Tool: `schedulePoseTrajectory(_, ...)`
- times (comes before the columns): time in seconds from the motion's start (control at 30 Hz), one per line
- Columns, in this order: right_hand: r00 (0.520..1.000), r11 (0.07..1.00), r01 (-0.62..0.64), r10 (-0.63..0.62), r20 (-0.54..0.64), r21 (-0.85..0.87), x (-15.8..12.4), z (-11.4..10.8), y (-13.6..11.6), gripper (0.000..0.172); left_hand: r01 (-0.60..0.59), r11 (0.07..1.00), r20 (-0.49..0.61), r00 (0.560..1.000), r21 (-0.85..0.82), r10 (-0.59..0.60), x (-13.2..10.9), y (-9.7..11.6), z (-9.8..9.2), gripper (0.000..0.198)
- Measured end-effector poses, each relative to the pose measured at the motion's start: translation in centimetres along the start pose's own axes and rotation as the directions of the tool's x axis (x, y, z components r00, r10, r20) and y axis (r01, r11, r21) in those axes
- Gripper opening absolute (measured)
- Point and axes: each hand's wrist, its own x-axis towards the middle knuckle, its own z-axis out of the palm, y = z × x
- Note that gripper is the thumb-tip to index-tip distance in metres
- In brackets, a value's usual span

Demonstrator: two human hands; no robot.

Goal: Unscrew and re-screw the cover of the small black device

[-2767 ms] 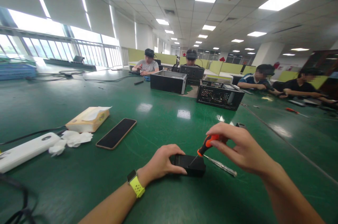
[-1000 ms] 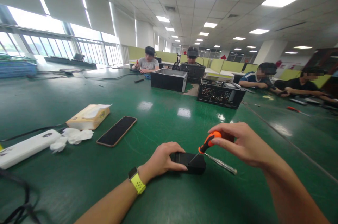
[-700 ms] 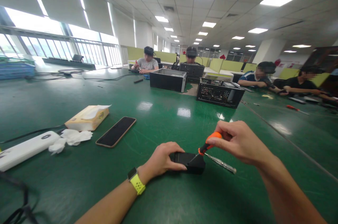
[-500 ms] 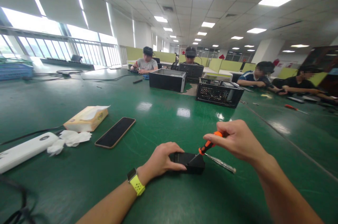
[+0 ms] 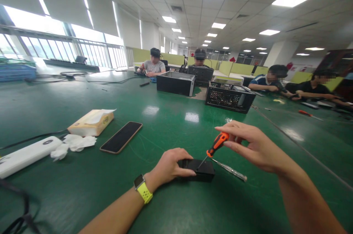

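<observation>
A small black box-shaped device lies on the green table, and my left hand grips its left end between thumb and fingers. An orange and black screwdriver leans up to the right, its tip on the top of the device near my left thumb. My right hand has its thumb and some fingertips at the upper end of the handle, the index finger stretched above it. Just right of the device lies a thin tool with a clear handle, perhaps a small screwdriver. What the tip sits in is too small to see.
A phone, a tissue pack, crumpled tissue and a white power strip-like bar lie to the left. Open computer cases stand ahead. Several people sit across the table; another screwdriver lies far right.
My right hand's closed grip has loosened, with the fingers more stretched and the orange handle more exposed. My left hand and the black device hold their places.
</observation>
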Motion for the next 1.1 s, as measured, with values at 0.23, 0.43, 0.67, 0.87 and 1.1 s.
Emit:
schedulePoseTrajectory(0.23, 0.998, 0.998, -0.044, 0.043, -0.039, -0.039, 0.3, -0.1, -0.2, 0.017, 0.002, 1.0, 0.009, 1.0, 0.015, -0.002, 0.0, 0.0, 0.0, 0.048)
schedulePoseTrajectory(0.43, 0.995, 0.995, -0.096, 0.096, -0.012, -0.014, 0.4, -0.3, -0.5, 0.015, -0.007, 0.999, 0.007, 1.0, 0.036, 0.007, -0.1, -0.2, 0.2, 0.052)
schedulePoseTrajectory(0.67, 0.972, 0.982, -0.189, 0.184, -0.143, -0.023, 1.2, 1.4, 0.0, 0.04, -0.021, 1.0, -0.007, 1.0, 0.022, 0.021, -0.1, -0.1, 0.2, 0.054)
schedulePoseTrajectory(0.87, 0.93, 0.973, -0.221, 0.187, -0.317, -0.074, 2.0, 3.3, 0.4, 0.057, -0.025, 0.999, -0.011, 1.0, 0.019, 0.026, -0.1, -0.1, 0.2, 0.054)
schedulePoseTrajectory(1.1, 0.958, 0.978, -0.207, 0.196, -0.208, -0.034, 1.8, 2.4, -0.2, 0.041, -0.009, 1.0, -0.003, 1.0, 0.027, 0.009, -0.1, 0.0, 0.1, 0.05)
